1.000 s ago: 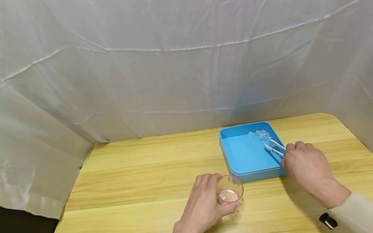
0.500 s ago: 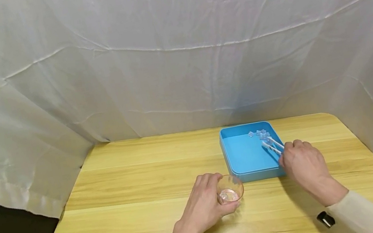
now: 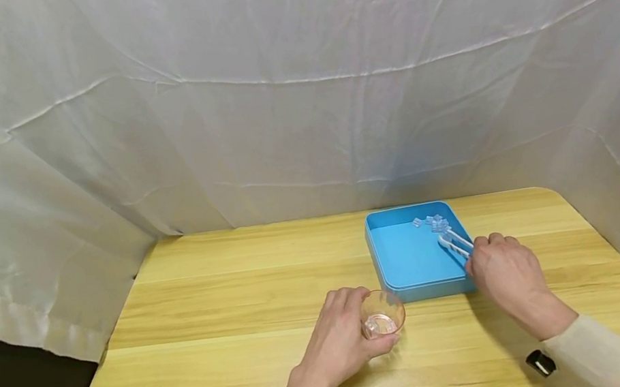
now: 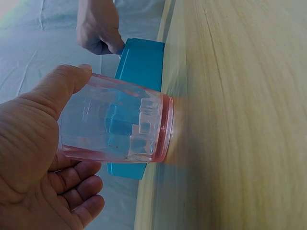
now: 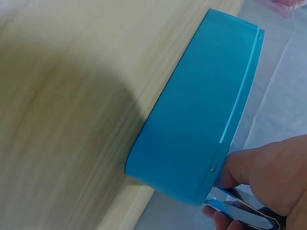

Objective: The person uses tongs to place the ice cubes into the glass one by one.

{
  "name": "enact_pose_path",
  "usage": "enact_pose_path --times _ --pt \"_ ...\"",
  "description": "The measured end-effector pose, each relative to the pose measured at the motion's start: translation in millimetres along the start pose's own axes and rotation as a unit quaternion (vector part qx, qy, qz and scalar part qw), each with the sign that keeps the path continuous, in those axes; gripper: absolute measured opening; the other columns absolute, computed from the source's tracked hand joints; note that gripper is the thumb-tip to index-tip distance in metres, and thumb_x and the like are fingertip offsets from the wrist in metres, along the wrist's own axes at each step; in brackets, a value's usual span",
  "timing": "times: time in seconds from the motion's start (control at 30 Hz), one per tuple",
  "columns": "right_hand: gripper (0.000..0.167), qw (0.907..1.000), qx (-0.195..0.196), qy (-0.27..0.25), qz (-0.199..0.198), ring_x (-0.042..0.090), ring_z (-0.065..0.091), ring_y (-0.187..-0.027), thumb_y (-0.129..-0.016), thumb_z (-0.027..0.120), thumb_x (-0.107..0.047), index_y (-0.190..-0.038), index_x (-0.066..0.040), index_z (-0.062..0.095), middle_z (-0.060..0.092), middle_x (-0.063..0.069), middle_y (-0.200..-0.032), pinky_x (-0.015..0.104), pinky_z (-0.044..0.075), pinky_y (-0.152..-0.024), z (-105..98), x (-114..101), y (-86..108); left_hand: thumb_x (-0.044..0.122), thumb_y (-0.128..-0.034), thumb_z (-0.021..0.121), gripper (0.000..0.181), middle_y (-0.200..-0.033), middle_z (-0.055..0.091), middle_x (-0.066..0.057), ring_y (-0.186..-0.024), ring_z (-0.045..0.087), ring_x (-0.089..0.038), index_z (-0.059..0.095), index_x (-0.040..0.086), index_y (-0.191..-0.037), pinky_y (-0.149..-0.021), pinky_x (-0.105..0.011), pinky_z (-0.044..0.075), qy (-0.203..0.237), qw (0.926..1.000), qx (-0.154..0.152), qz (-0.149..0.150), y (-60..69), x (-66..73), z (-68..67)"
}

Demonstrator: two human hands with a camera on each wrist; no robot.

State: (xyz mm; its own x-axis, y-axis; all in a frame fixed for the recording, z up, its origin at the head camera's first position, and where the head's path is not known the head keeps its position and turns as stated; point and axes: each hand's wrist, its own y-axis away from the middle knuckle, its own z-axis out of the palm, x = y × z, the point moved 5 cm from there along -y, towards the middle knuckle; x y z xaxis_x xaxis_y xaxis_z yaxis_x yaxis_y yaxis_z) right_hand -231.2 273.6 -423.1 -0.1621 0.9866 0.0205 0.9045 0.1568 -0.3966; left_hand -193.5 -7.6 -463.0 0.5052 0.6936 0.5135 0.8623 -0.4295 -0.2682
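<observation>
My left hand (image 3: 338, 337) grips a clear, pink-tinted glass (image 3: 383, 315) between thumb and fingers as it stands upright on the table. Several clear cubes (image 4: 146, 127) lie at the bottom of that glass. Over the near right edge of a blue tray (image 3: 412, 262), my right hand (image 3: 508, 279) holds white tongs (image 3: 457, 245), their tips inside the tray. Just beyond the tips sits a loose cluster of clear cubes (image 3: 437, 223), with one cube (image 3: 417, 222) a little apart to its left. Whether the tips pinch a cube cannot be made out.
The wooden table (image 3: 212, 307) stretches left of the tray and glass. A pale curtain (image 3: 285, 122) hangs along its back and sides. The tray wall (image 5: 192, 110) rises next to the right hand; the glass stands near the tray's front left corner.
The tong tips shifted slightly left and away, then slightly back; their arms now look closer together. My right hand moved a little left overall. The left hand and glass stayed put.
</observation>
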Motion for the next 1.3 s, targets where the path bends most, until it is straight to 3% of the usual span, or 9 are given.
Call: enact_pose_path --times 0.27,0.7,1.3 --pt "0.024 0.9998 0.015 -0.002 -0.012 0.029 0.045 -0.055 -0.087 0.067 -0.009 -0.072 0.003 0.053 0.047 0.011 -0.064 0.043 0.042 -0.046 1 0 1.2 0.047 -0.0806 0.089 0.073 -0.125 0.067 -0.006 -0.118 0.057 -0.02 0.062 0.005 -0.134 -0.106 -0.036 0.05 -0.001 1.0 0.002 0.002 0.3 -0.3 -0.3" --pt "0.025 0.9992 0.001 -0.004 -0.04 0.023 0.04 -0.054 -0.088 0.07 -0.012 -0.074 0.002 0.054 0.043 0.007 -0.063 0.035 0.038 -0.044 2 -3 3.8 0.048 -0.0798 0.09 0.076 -0.126 0.066 -0.006 -0.121 0.057 -0.02 0.062 0.005 -0.136 -0.108 -0.037 0.05 0.004 0.9999 -0.006 -0.008 -0.2 0.1 -0.6" --pt "0.026 0.999 -0.016 -0.027 -0.032 0.021 0.039 -0.056 -0.087 0.071 -0.009 -0.072 -0.004 0.052 0.043 0.005 -0.065 0.036 0.038 -0.044 -4 -13 7.0 0.048 -0.0797 0.09 0.075 -0.126 0.066 -0.005 -0.12 0.057 -0.02 0.062 0.005 -0.136 -0.108 -0.037 0.05 0.004 0.9999 -0.006 -0.009 -0.5 -0.1 -0.2"
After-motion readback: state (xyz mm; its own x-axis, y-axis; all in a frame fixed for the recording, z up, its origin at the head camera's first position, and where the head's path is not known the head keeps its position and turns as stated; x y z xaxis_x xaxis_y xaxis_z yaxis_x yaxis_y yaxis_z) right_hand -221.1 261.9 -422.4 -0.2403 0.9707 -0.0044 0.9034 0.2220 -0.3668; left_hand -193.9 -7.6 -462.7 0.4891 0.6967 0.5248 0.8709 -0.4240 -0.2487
